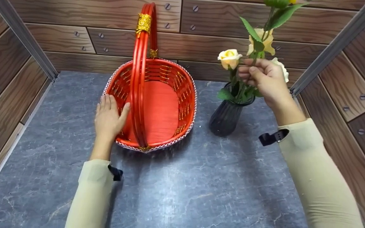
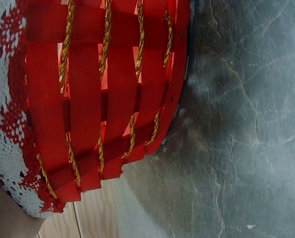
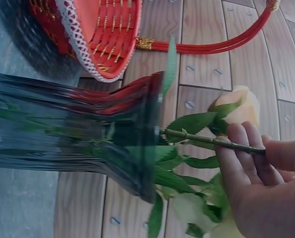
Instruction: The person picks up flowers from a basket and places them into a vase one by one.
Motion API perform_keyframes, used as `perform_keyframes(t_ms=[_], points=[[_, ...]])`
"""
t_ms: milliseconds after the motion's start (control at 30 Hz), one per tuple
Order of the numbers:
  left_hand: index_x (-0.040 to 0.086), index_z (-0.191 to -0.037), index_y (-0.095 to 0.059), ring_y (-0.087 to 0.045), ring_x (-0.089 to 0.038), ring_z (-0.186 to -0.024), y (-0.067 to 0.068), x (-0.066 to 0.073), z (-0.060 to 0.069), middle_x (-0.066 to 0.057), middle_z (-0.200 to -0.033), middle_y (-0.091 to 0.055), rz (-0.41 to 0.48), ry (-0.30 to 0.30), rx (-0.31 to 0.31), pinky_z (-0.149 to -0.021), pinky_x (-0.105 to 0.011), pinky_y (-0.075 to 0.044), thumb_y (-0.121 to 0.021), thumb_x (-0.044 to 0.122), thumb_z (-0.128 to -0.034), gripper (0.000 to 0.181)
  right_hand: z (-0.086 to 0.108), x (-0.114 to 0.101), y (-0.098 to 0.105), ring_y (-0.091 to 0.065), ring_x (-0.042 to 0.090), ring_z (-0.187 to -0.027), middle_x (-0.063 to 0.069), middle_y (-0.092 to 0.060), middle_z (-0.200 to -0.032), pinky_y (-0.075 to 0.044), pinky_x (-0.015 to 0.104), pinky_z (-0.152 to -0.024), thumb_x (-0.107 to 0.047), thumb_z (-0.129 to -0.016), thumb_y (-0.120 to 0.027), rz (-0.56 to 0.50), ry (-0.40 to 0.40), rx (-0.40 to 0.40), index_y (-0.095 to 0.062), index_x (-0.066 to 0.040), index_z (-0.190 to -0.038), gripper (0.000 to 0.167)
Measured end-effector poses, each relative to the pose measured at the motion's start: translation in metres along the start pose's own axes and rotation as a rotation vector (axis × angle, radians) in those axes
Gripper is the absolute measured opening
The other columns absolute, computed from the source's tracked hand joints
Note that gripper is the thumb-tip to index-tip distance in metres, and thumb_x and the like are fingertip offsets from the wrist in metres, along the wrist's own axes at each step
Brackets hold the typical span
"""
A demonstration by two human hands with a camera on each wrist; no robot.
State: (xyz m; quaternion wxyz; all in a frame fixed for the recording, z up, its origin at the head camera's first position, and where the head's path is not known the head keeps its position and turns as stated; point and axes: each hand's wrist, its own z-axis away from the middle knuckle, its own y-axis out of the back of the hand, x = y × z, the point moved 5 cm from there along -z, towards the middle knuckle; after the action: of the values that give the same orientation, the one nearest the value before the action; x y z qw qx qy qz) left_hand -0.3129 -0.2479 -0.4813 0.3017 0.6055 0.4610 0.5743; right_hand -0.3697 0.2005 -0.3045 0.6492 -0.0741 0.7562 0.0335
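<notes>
My left hand (image 1: 109, 115) rests on the left rim of a red woven basket (image 1: 160, 110), fingers straight and thumb over the inside. The basket's slatted side (image 2: 88, 94) fills much of the left wrist view. My right hand (image 1: 266, 77) pinches a leafy rose stem (image 1: 266, 25) above a dark ribbed glass vase (image 1: 225, 118). That flower's head is mostly cut off by the top edge. In the right wrist view, the stem (image 3: 211, 140) runs between thumb and fingers, its lower end at the vase mouth. Pale yellow roses (image 1: 229, 59) stand in the vase.
The basket's tall arched handle (image 1: 139, 79), with gold wrapping, rises across its middle. A grey marbled tabletop (image 1: 169, 190) lies under everything. Wood-patterned panels (image 1: 217, 19) close off the back and both sides, with metal corner posts (image 1: 331, 44) between them.
</notes>
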Motion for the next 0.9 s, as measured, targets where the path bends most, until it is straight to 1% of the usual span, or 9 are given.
perform_keyframes(t_ms=[167,300,600,767,900], points=[[-0.009,-0.154,-0.019,-0.008,-0.04,-0.153,0.0,0.0,0.0,-0.027,-0.163,-0.013,0.001,0.003,-0.01,-0.124,-0.051,-0.004,-0.024,0.065,-0.1015,0.091,0.001,0.011,0.003,-0.072,0.021,-0.088,0.013,-0.073,-0.099,-0.059,0.028,-0.082,0.002,-0.102,-0.047,-0.011,-0.056,0.001,-0.057,0.009,-0.123,0.024],[-0.009,-0.154,-0.019,-0.009,-0.04,-0.153,0.001,0.0,0.0,-0.026,-0.163,-0.013,-0.002,0.007,-0.01,-0.125,-0.051,-0.004,-0.023,0.066,-0.1011,0.092,0.001,0.017,0.003,-0.072,0.021,-0.09,0.013,-0.072,-0.1,-0.059,0.029,-0.084,0.002,-0.102,-0.048,-0.011,-0.076,0.003,-0.057,0.009,-0.124,0.025],[-0.009,-0.155,-0.019,-0.008,-0.04,-0.153,0.001,0.001,0.001,-0.026,-0.163,-0.012,0.002,0.008,-0.014,-0.125,-0.051,-0.003,-0.023,0.065,-0.1014,0.091,0.004,0.028,0.001,-0.072,0.02,-0.091,0.009,-0.074,-0.1,-0.059,0.027,-0.084,-0.002,-0.102,-0.05,0.045,-0.1,-0.008,-0.053,0.008,-0.129,0.029],[-0.009,-0.154,-0.02,-0.01,-0.039,-0.153,0.002,0.001,0.001,-0.026,-0.163,-0.015,0.001,0.009,-0.003,-0.125,-0.051,-0.005,-0.025,0.065,-0.1015,0.091,0.006,0.03,0.003,-0.072,0.02,-0.094,0.008,-0.074,-0.103,-0.058,0.026,-0.085,-0.007,-0.103,-0.052,0.089,-0.112,0.015,-0.055,0.009,-0.128,0.03],[-0.009,-0.154,-0.021,-0.01,-0.039,-0.153,0.002,0.001,0.001,-0.026,-0.163,-0.016,0.003,0.007,0.0,-0.125,-0.051,-0.005,-0.025,0.065,-0.1014,0.091,0.007,0.033,0.004,-0.073,0.019,-0.094,0.008,-0.075,-0.104,-0.058,0.026,-0.084,-0.007,-0.102,-0.053,0.11,-0.125,0.025,-0.055,0.01,-0.128,0.031]])
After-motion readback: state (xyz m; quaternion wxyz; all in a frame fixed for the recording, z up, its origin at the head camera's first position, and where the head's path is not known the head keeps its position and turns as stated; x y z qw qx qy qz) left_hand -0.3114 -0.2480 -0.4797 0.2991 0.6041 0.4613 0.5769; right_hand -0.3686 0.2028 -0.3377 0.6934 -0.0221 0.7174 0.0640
